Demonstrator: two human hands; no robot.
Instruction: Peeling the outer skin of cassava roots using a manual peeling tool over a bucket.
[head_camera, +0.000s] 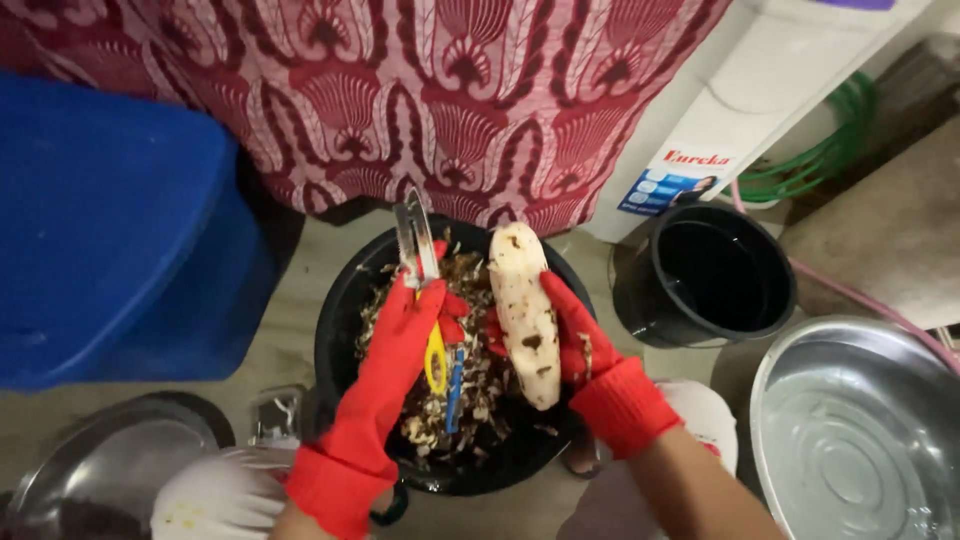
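A blue bin (110, 230) is standing at far left, with a steel bowl (105, 470) lying below it. The left hand (400, 335), in a red glove, is gripping a peeler (425, 280), its blade pointing up. Just beside it, the right hand (575, 335) is clasping a pale peeled root (522, 310) upright over a black basin (340, 330) holding peelings (480, 390). A black bucket (715, 275) and a steel tub (860, 430) are sitting to the right.

Red-gloved left hand (400, 340) gripping a yellow-handled peeler (422, 290), red-gloved right hand (575, 335) clasping a pale peeled root (523, 312) upright above a black basin (340, 330) heaped with brown peelings (470, 390).
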